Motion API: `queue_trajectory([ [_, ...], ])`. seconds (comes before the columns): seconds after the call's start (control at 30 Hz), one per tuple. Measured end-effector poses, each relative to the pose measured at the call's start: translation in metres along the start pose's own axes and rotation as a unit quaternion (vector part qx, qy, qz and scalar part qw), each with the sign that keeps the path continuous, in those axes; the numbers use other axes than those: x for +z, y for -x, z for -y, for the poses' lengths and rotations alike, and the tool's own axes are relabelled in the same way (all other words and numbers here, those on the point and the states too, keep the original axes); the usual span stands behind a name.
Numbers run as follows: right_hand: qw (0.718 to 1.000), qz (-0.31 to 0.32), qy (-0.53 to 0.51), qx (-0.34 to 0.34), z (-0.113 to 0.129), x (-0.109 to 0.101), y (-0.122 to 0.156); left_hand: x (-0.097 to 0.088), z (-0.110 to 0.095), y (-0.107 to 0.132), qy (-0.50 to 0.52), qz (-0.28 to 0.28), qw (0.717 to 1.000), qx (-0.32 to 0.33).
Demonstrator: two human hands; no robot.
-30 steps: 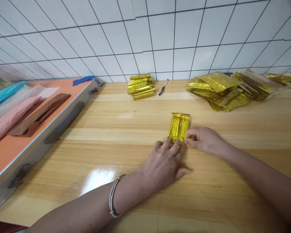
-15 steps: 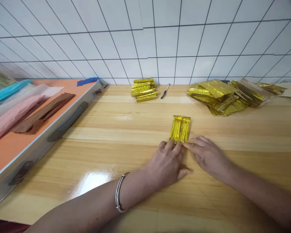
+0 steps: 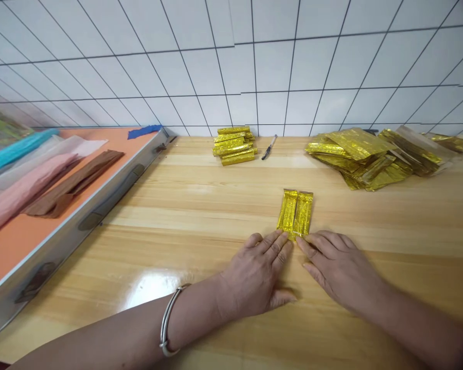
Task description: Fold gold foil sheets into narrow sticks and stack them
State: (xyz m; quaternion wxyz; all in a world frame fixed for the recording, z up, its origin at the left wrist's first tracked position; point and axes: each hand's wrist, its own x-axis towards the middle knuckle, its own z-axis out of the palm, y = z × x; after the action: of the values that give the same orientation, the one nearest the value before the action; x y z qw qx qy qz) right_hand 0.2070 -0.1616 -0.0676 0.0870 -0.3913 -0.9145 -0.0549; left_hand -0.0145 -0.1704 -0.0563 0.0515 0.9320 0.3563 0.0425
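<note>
2 gold packets [image 3: 295, 214] abutting; L hand [image 3: 254, 277] flat, tips on them; R hand [image 3: 334, 272] flat, same

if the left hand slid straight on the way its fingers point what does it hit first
The pair of gold packets: the left hand lies flat, fingertips right at their near end, seemingly touching.

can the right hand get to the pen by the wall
Probably yes: between the right hand and the pen lie only the flat gold packet and bare table, though the pen sits far back.
</note>
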Motion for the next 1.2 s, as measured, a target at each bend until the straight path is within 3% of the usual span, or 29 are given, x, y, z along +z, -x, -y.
queue_trajectory([
  [0.13,0.999,-0.036,0.014,-0.018,-0.002,0.006,0.002,-0.001,0.001,0.003,0.003,0.02,1.0,-0.016],
  [0.37,1.0,-0.001,0.013,-0.025,-0.011,0.009,0.009,0.003,0.003,0.005,-0.008,0.015,1.0,-0.015],
  [0.63,1.0,0.014,-0.017,-0.014,-0.018,0.004,0.017,0.002,0.023,-0.002,0.039,0.014,0.999,0.008],
  [1.0,0.999,0.007,0.018,-0.026,-0.011,0.003,0.013,-0.001,0.023,-0.01,0.094,0.02,0.995,-0.014],
  [1.2,0.999,0.032,-0.003,0.006,-0.005,-0.003,-0.002,-0.001,0.022,-0.009,0.096,0.015,0.995,-0.015],
])
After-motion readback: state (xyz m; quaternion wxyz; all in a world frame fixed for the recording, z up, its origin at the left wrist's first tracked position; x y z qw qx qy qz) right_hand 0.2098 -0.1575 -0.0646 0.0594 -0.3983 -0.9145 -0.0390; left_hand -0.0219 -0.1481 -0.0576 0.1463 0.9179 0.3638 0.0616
